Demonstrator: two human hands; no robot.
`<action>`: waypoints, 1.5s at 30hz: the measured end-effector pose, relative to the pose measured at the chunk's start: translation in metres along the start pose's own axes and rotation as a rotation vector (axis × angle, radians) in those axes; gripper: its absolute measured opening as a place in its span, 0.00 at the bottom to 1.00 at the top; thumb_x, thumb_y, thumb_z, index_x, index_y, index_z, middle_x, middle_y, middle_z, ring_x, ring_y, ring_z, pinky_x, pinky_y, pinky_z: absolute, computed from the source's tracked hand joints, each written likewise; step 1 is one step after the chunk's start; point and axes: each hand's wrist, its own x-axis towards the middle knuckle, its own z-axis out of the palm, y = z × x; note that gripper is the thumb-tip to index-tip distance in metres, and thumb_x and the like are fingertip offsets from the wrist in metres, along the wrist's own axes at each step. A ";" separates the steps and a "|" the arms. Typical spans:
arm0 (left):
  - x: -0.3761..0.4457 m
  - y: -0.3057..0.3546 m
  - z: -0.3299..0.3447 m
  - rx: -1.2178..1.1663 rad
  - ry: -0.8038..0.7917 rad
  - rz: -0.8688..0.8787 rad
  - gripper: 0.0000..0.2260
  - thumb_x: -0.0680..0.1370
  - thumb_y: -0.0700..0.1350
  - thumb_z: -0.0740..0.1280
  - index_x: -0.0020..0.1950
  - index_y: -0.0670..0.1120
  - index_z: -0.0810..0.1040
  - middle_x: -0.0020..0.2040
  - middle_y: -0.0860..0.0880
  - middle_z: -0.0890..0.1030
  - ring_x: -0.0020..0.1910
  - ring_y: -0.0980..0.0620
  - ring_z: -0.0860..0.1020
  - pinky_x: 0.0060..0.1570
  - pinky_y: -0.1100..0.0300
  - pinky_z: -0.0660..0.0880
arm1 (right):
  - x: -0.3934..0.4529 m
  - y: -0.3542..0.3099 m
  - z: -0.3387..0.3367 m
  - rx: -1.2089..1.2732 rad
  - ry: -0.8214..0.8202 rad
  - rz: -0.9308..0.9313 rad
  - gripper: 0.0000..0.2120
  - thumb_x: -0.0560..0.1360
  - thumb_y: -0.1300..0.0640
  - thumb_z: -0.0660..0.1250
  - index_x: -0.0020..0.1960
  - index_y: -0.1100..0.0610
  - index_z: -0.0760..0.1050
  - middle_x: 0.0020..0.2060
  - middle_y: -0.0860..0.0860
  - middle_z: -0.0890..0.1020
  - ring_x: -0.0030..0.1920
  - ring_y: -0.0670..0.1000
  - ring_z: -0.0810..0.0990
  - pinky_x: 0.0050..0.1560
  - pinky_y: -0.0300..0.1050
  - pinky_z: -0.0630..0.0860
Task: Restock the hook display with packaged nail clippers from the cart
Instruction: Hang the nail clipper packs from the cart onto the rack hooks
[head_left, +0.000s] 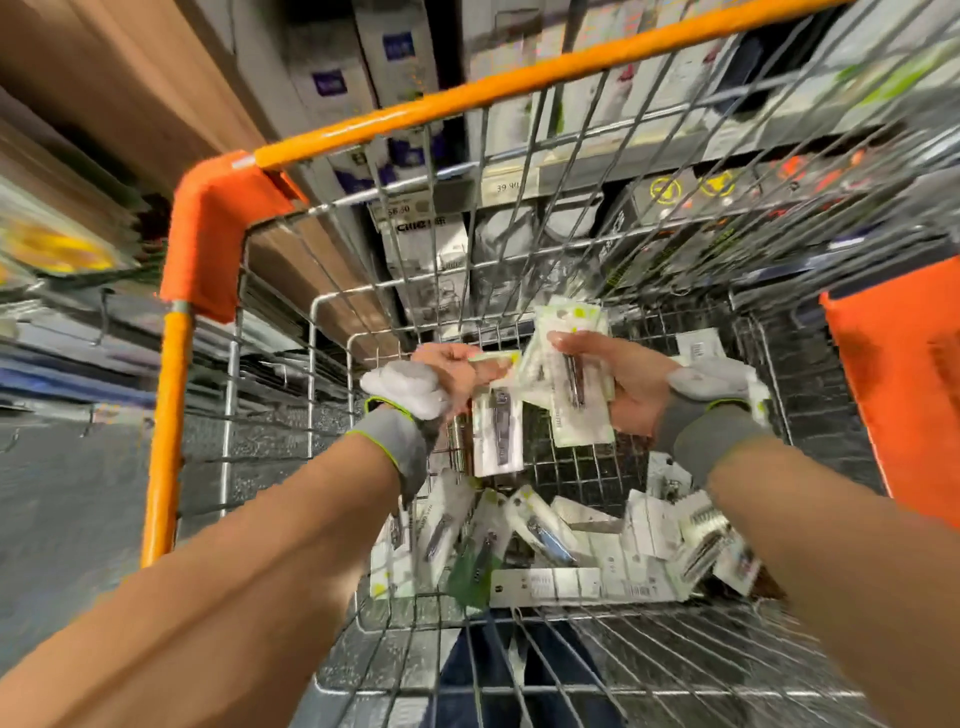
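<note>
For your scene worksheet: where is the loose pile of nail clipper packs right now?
In the head view, the pile lies on the cart floor, low and centre, below the left hand and right hand.

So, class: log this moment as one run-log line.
stage: picking from cart | left hand: holds clipper pack | right hand: holds clipper packs

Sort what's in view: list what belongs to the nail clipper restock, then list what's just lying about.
For the job:
left hand with a clipper pack
right hand with a stack of packs
loose packs in the cart

Not for the job:
boxed goods on shelves
shelf price tags
</note>
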 end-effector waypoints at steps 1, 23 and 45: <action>-0.005 0.009 0.000 -0.037 0.021 0.011 0.06 0.73 0.40 0.72 0.45 0.41 0.75 0.45 0.40 0.78 0.52 0.35 0.79 0.40 0.56 0.79 | -0.006 -0.006 0.003 0.013 -0.041 -0.004 0.08 0.73 0.61 0.66 0.37 0.58 0.81 0.33 0.52 0.81 0.31 0.51 0.78 0.35 0.43 0.78; -0.235 0.191 -0.025 -0.082 0.143 0.494 0.06 0.68 0.46 0.69 0.33 0.46 0.77 0.33 0.47 0.77 0.36 0.48 0.74 0.40 0.57 0.71 | -0.251 -0.114 0.091 -0.075 -0.121 -0.422 0.06 0.66 0.61 0.71 0.43 0.59 0.81 0.38 0.50 0.83 0.44 0.49 0.81 0.49 0.48 0.79; -0.499 0.234 -0.175 -0.073 0.463 1.105 0.07 0.73 0.42 0.71 0.34 0.49 0.82 0.25 0.57 0.77 0.25 0.60 0.70 0.33 0.64 0.68 | -0.449 -0.129 0.285 -0.158 -0.512 -0.835 0.09 0.68 0.61 0.68 0.48 0.58 0.77 0.35 0.52 0.84 0.35 0.47 0.84 0.35 0.42 0.81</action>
